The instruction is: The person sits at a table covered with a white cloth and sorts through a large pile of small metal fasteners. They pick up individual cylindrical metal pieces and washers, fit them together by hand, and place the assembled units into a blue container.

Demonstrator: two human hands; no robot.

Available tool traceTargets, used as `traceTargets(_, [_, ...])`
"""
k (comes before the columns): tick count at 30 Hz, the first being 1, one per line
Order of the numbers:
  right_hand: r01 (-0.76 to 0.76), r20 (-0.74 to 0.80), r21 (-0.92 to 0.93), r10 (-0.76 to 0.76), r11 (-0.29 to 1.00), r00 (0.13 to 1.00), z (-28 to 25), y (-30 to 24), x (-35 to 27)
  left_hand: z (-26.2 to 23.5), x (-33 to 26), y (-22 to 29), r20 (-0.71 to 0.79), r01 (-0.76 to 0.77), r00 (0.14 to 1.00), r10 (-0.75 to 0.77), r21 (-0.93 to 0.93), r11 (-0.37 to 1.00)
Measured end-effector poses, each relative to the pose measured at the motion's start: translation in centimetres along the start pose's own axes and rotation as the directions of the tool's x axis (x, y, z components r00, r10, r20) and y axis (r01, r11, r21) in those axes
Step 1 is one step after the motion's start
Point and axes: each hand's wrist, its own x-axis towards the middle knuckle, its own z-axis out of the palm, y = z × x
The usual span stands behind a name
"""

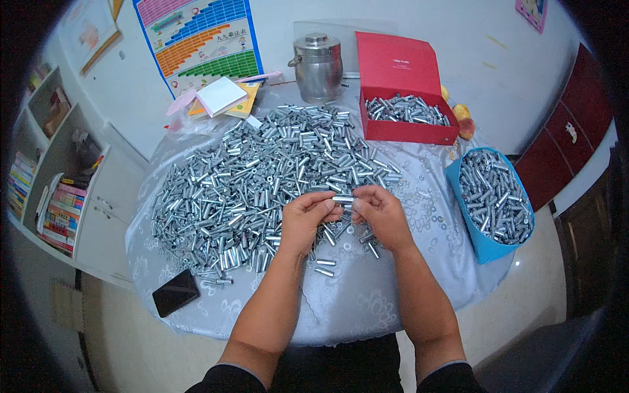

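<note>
Between my two hands, over the near right edge of a large heap of metal parts (262, 170), is a short shiny metal sleeve (343, 199). My left hand (305, 221) pinches its left end with thumb and fingers. At the other end, the curled fingers of my right hand (385, 217) close on it; their tips partly hide that end. The heap mixes silvery sleeves, thin bolts or rods and small washers. A few loose sleeves (324, 268) lie on the cloth just below my left hand.
A silver patterned tablecloth (354, 308) covers the round table. A red box (409, 133) and a blue fabric bin (488, 252) hold similar metal parts. Loose washers (426, 194) lie right of the heap. A black phone (175, 293), a steel pot (318, 69) and papers (223, 97) stand around it.
</note>
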Motion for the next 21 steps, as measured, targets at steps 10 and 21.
traceTargets(10, [0.07,0.024,0.108,-0.073,0.992,0.997,0.0,0.5,0.1,-0.1,0.1,0.0,0.016,-0.027,1.0,0.027,-0.01,1.0])
traceTargets(21, [0.098,0.049,0.016,-0.099,0.995,0.994,-0.7,0.4,0.1,-0.2,0.1,0.0,0.048,0.109,0.993,-0.11,0.027,0.994])
